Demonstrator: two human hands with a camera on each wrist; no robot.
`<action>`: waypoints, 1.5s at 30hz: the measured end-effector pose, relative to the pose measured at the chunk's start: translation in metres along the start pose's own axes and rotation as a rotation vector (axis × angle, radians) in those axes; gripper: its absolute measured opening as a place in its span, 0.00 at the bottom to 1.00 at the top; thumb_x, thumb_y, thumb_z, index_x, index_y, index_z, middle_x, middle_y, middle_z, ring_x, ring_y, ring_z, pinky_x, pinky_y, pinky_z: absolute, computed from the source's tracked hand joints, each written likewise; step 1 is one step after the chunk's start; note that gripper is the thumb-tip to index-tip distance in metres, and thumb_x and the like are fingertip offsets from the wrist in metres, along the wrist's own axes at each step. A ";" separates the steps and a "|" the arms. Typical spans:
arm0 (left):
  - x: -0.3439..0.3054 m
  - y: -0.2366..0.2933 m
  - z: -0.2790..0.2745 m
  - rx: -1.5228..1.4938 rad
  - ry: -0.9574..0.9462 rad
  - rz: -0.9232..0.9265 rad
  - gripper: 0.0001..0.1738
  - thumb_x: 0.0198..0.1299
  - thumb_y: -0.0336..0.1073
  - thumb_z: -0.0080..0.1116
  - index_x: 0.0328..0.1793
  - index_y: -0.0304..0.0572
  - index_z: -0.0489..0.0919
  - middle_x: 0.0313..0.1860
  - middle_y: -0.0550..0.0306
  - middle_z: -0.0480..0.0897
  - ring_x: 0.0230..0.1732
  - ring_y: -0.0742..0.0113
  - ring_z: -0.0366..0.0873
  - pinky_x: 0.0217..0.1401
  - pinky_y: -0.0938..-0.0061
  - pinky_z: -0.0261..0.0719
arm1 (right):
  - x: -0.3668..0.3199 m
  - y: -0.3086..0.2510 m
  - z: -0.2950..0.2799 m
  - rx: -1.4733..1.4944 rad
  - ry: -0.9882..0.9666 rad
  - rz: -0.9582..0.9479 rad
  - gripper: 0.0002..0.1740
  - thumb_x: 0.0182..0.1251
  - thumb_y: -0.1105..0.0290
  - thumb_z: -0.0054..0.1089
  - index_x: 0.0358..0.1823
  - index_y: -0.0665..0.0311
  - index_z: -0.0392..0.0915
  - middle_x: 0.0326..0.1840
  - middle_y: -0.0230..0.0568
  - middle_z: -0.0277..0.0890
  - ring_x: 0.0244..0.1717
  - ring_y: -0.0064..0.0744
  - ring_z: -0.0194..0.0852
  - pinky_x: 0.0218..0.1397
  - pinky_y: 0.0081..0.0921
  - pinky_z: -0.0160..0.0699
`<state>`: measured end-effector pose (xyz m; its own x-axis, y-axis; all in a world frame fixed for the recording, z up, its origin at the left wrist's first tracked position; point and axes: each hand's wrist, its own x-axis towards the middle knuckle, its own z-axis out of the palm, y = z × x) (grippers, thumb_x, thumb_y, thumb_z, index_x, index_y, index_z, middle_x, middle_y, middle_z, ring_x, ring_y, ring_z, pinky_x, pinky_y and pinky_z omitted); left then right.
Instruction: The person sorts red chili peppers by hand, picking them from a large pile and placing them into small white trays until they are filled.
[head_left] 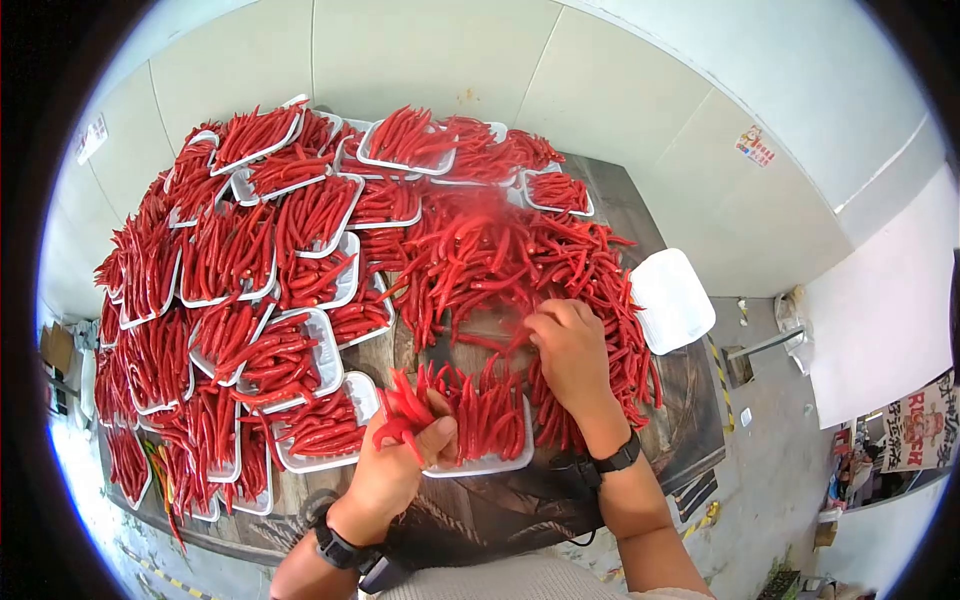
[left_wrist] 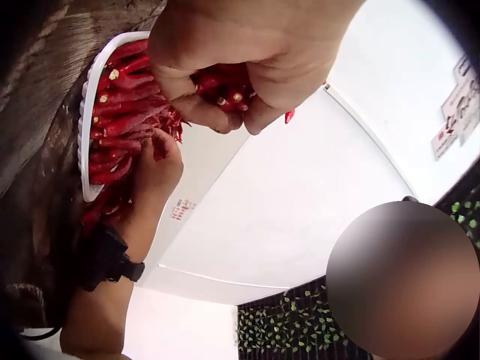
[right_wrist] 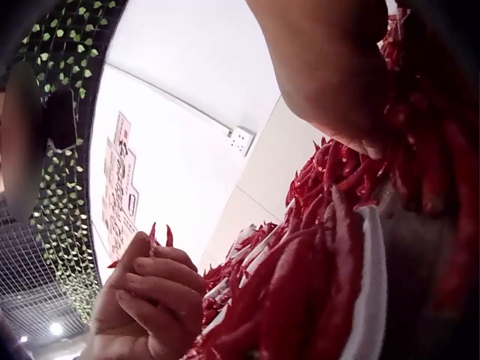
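My left hand (head_left: 392,468) grips a small bunch of red chili peppers (head_left: 403,410), its fingers curled round them; their stem ends show in the left wrist view. Beside it stands a white tray (head_left: 487,466) filled with a row of red chilies (head_left: 480,415). Past the tray, my right hand (head_left: 575,355) reaches down at the near edge of a loose heap of red chilies (head_left: 500,255), pinching a chili at its fingertips. In the right wrist view those fingertips are in shadow against the heap.
Many filled white trays are stacked in overlapping layers across the left and back of the dark wooden table (head_left: 690,405). Some white empty trays (head_left: 672,300) sit at the right edge. A pale wall (head_left: 430,60) rises behind the table.
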<state>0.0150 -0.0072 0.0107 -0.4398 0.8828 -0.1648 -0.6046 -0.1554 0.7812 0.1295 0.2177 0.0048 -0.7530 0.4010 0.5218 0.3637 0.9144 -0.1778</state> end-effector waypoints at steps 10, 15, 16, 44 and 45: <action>-0.001 0.010 0.009 0.016 0.114 -0.014 0.13 0.69 0.38 0.54 0.55 0.41 0.73 0.47 0.52 0.82 0.46 0.61 0.82 0.41 0.72 0.82 | -0.007 -0.025 -0.015 0.189 0.069 0.200 0.07 0.57 0.72 0.65 0.35 0.61 0.77 0.31 0.41 0.75 0.37 0.44 0.75 0.41 0.37 0.72; -0.001 -0.001 0.013 0.013 0.040 0.021 0.21 0.68 0.34 0.57 0.63 0.34 0.70 0.50 0.53 0.80 0.46 0.66 0.81 0.47 0.73 0.82 | -0.017 -0.079 -0.039 0.776 -0.090 0.136 0.08 0.59 0.73 0.64 0.40 0.62 0.77 0.32 0.42 0.77 0.32 0.43 0.75 0.35 0.34 0.71; -0.001 -0.004 0.010 0.017 0.040 0.013 0.21 0.68 0.34 0.57 0.63 0.34 0.70 0.50 0.53 0.80 0.46 0.66 0.81 0.47 0.73 0.82 | -0.020 -0.085 -0.035 0.722 -0.085 0.001 0.10 0.57 0.74 0.65 0.41 0.62 0.77 0.33 0.41 0.78 0.32 0.43 0.75 0.37 0.35 0.71; -0.009 0.012 0.017 0.350 -0.057 -0.031 0.16 0.60 0.29 0.65 0.49 0.33 0.71 0.39 0.53 0.82 0.38 0.67 0.83 0.38 0.75 0.83 | -0.011 -0.064 -0.051 0.879 -0.147 -0.167 0.13 0.55 0.73 0.69 0.42 0.62 0.79 0.38 0.42 0.78 0.40 0.43 0.78 0.45 0.34 0.75; -0.007 0.015 0.019 0.371 -0.097 -0.063 0.16 0.59 0.28 0.65 0.49 0.33 0.72 0.37 0.54 0.82 0.35 0.68 0.83 0.36 0.76 0.82 | -0.012 -0.065 -0.046 0.893 -0.143 -0.125 0.15 0.55 0.72 0.70 0.44 0.63 0.79 0.38 0.42 0.79 0.40 0.43 0.78 0.45 0.35 0.75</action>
<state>0.0217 -0.0075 0.0352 -0.3337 0.9263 -0.1752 -0.3391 0.0555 0.9391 0.1406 0.1509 0.0486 -0.8407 0.2447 0.4831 -0.2401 0.6311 -0.7376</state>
